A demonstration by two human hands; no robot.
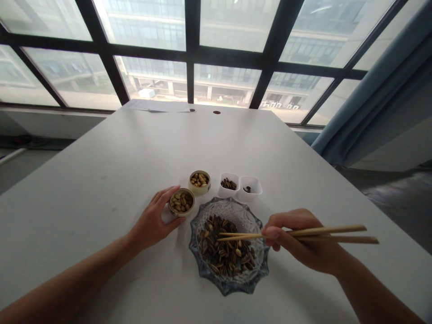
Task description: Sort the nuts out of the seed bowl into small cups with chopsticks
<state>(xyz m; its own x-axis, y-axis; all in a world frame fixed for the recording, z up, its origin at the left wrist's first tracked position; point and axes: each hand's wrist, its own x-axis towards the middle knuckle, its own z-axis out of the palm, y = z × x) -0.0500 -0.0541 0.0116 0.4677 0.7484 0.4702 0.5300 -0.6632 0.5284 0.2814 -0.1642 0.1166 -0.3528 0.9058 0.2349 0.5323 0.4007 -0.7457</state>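
A scalloped glass bowl (248, 285) holds many striped sunflower seeds (222, 252) with a few pale nuts among them. My right hand (300, 238) is closed around a pair of wooden chopsticks (332, 231), whose tips are over the seeds in the bowl; whether they pinch anything I cannot tell. My left hand (155, 218) grips a small round bowl (182, 214) of pale nuts, thumb and fingers on opposite sides of its rim. Right behind it stands a second round bowl (200, 191) of glossy tan nuts.
Two square white plastic cups stand behind the glass bowl: the left cup (227, 192) contains striped seeds, the right cup (254, 193) a few dark pieces. Paper sheets (155, 106) lie on the far edge of the white table (148, 148). Windows and a blue curtain (367, 99) lie beyond.
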